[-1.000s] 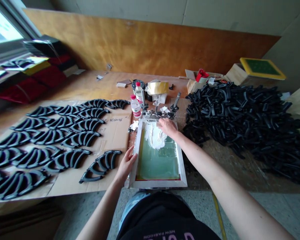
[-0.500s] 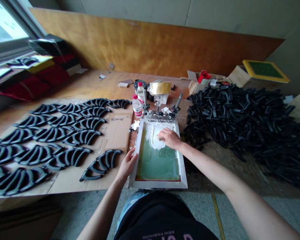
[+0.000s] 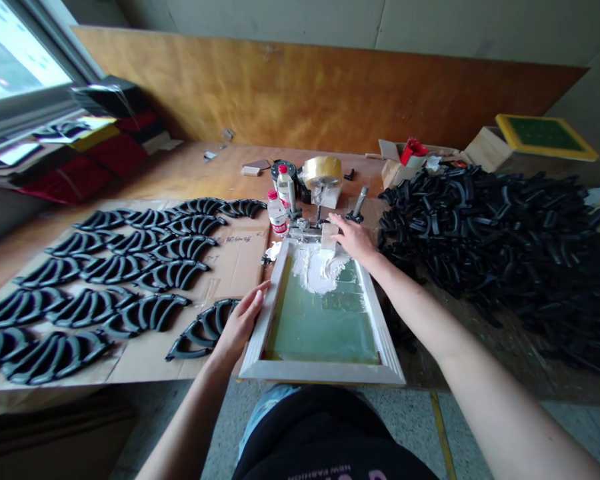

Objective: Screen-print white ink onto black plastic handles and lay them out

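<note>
A silk-screen printing frame (image 3: 325,373) with a green mesh lies in front of me, its near edge seeming raised. Thick white ink (image 3: 320,270) is spread over the far part of the mesh. My left hand (image 3: 243,319) grips the frame's left side, fingertips partly hidden beneath the edge. At the far end, my right hand (image 3: 355,241) holds a small pale scraper (image 3: 329,237) between thumb and fingers, by the metal hinge clamp (image 3: 303,231). What lies under the frame is hidden.
Curved black handles (image 3: 145,267) stand in rows on cardboard (image 3: 237,267) at left. A large heap of black handles (image 3: 480,233) fills the right side. Behind the clamp are bottles with red caps (image 3: 277,215) and a tape roll (image 3: 323,171). A yellow-edged screen (image 3: 545,138) lies back right.
My right hand has moved away from me with the scraper, from the inked mesh to the clamp. The frame's near edge looks higher and closer, and my left hand has moved with it.
</note>
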The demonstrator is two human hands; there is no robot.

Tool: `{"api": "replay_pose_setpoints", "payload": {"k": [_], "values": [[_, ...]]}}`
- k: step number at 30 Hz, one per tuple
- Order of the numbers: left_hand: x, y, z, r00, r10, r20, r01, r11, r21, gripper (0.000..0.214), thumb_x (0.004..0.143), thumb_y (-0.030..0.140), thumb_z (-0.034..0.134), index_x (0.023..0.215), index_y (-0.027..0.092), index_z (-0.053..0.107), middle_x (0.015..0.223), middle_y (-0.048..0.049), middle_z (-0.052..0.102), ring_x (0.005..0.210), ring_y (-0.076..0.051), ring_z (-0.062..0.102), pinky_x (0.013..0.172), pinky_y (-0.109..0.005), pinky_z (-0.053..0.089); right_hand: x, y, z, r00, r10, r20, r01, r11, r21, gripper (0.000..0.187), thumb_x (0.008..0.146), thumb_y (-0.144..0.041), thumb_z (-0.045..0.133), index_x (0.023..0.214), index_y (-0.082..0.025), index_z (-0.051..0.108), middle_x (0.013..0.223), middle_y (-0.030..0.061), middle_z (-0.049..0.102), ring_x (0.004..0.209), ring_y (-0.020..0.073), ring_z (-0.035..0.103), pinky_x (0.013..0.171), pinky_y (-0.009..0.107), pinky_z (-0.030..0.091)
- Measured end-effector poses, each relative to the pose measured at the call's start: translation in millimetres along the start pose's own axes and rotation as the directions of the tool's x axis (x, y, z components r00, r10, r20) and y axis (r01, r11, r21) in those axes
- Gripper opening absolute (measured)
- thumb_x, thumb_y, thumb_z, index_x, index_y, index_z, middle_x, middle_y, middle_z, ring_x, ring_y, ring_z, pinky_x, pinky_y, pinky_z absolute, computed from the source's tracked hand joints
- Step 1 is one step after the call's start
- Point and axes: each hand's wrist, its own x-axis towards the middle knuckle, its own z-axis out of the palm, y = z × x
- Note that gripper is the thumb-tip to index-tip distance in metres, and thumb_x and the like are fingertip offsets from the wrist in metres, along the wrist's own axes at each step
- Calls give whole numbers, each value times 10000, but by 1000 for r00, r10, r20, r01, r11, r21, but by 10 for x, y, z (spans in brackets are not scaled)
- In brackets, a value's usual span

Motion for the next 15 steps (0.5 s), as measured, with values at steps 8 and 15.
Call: {"api": "replay_pose_setpoints", "payload": {"k": [8,15], "values": [[338,657,255,939,344,-3,-335,913,-231,457,834,566,567,1053,174,650,1006,-79,683,894,-208,641,757,-311,536,-564,796,36,927,365,-88,-339,913,226,274,903,-332,473,980,-156,669,785,70,692,714,205,624,705,325,486],[401,588,466,948,305,-89,-317,922,-222,501,862,622,475,1120,205,578,962,-62,692,818,-167,643,638,-254,498,-1184,240,632,981,-93,169,68,987,145,260,842,-285,669,1095,-230,677,993,64,688,1002,217,593,912,358,452]]}}
